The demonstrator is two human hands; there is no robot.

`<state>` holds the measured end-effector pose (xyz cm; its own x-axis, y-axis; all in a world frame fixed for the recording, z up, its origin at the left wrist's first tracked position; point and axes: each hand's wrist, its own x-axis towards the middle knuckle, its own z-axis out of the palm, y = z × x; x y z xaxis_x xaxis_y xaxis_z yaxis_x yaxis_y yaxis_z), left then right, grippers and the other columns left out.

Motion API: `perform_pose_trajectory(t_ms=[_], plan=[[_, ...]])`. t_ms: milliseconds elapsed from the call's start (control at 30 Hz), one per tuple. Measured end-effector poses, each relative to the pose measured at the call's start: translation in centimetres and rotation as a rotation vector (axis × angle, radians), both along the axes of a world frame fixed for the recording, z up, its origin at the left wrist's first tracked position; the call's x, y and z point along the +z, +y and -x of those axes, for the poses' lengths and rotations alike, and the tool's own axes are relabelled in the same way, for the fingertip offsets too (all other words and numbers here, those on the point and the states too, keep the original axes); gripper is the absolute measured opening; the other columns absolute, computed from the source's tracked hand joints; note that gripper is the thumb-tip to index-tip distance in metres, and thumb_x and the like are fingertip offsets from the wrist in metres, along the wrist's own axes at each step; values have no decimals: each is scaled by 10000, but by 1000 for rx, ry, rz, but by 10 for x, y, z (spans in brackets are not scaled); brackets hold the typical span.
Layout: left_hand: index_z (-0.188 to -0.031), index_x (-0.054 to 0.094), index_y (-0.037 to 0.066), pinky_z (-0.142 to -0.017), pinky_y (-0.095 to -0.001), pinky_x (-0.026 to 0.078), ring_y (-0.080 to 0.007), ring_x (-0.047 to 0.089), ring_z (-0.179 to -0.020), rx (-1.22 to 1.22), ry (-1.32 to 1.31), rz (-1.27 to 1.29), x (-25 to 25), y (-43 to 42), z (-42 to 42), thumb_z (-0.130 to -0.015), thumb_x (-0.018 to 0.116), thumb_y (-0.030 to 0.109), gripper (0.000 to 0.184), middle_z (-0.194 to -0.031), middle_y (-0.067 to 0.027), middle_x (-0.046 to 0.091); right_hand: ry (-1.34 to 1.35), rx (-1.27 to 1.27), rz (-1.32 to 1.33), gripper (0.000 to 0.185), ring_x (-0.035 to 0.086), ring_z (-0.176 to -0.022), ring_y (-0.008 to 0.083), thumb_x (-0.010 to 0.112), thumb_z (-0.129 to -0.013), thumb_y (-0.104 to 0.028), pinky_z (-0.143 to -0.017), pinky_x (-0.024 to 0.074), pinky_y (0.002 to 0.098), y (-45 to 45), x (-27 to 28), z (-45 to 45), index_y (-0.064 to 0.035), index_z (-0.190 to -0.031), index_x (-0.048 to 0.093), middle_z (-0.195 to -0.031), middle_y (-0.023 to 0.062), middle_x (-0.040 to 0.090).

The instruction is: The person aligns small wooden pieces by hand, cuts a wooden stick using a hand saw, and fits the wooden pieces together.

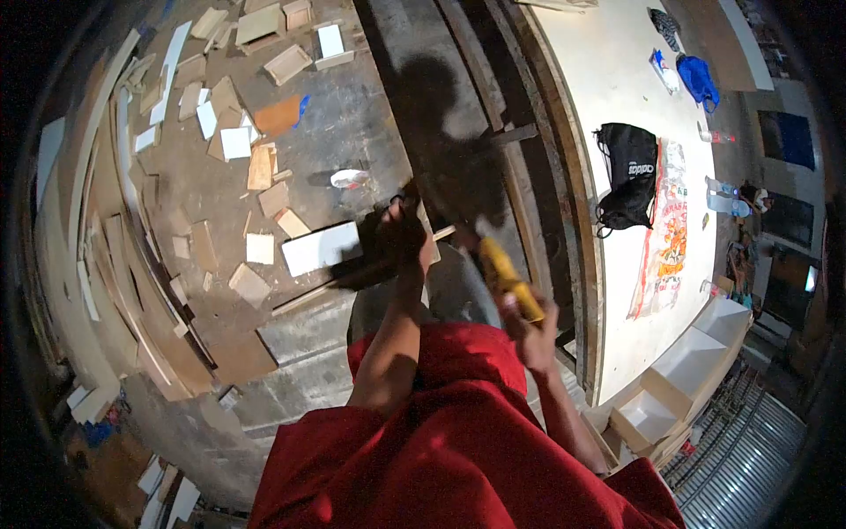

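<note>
My right hand (533, 333) is closed round the handle of what looks like a yellow hammer (509, 280). The far end of this tool is smeared by motion. My left hand (403, 231) lies in deep shadow to its left, fingers curled at the edge of a dark board surface. What the left fingers grip, if anything, I cannot make out. A thin pale wood strip (443, 233) pokes out between the two hands, over my legs.
Wood offcuts and a white board (322, 249) litter the floor on the left, near a crumpled plastic bag (350, 178). Long planks (132, 264) lie farther left. On the right, a pale tabletop (564, 53) carries a black drawstring bag (627, 172) and a printed sack (663, 238).
</note>
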<state>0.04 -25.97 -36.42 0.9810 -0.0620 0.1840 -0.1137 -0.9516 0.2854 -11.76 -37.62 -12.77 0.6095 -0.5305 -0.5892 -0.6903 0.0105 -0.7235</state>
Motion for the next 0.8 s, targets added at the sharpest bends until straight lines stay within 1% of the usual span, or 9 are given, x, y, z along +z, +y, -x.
perform_pose_trajectory(t_ms=[33,100,200,267,367,400,467,567,800], plan=[[-1123,583,100,-871,-431,412,-283,547,-1068,2,7,-6,-6,1,4,-884,558,162,247,-1209,-94,571,-53,-176,-47,335,492,-696,73,659,-969,-343,-599,389,244,-5,3,2,-24,-869,624,-715,-23,528],[-1167,572,105,-872,-445,401,-288,546,-1066,-5,-22,-51,-16,-1,3,-904,551,158,269,-1237,-97,559,-150,33,37,346,481,-638,50,666,-964,-361,-557,360,218,-37,-27,3,-53,-816,612,-680,-41,520],[-1171,560,95,-917,-468,348,-306,491,-1142,32,99,16,-19,-6,2,-896,591,122,279,-1278,-116,521,-161,-13,139,420,426,-561,67,701,-931,-408,-488,318,270,-59,-110,-14,-31,-775,600,-660,-44,515],[-1166,555,92,-930,-471,334,-308,480,-1155,49,123,48,-18,-8,1,-880,614,111,293,-1280,-121,515,-111,-12,188,425,395,-479,31,741,-888,-443,-444,285,244,-76,-187,-21,-83,-704,610,-563,-80,457],[-1178,541,87,-940,-470,322,-309,481,-1151,34,139,29,-9,-5,2,-845,649,86,350,-1269,-119,518,-55,11,74,374,401,-475,31,747,-894,-397,-433,284,249,-62,-246,-37,-88,-723,624,-579,-81,479],[-1162,539,81,-934,-470,325,-315,481,-1139,27,122,48,-7,-6,1,-849,632,79,326,-1242,-117,527,-48,10,65,374,401,-475,31,747,-894,-397,-433,284,249,-55,-248,-43,-88,-723,624,-579,-81,479],[-1153,535,82,-939,-460,326,-321,473,-1139,29,105,68,-10,-7,-1,-844,620,65,321,-1238,-107,530,-108,-73,-246,305,427,-561,54,763,-894,-307,-488,321,253,-44,-245,-57,-46,-805,634,-669,-58,519],[-1152,542,101,-943,-457,328,-320,473,-1138,26,133,41,-10,-8,-1,-852,619,62,313,-1251,-101,522,-121,-80,-400,235,410,-483,33,721,-928,-284,-438,296,241,-37,-253,-61,-84,-827,648,-599,-83,494],[-1181,561,86,-949,-465,332,-320,481,-1160,26,122,43,-13,-10,-1,-840,621,56,348,-1266,-120,534,-189,-7,-510,177,465,-552,43,710,-936,-253,-479,326,239,-46,-268,-59,-80,-938,673,-713,-63,566]])
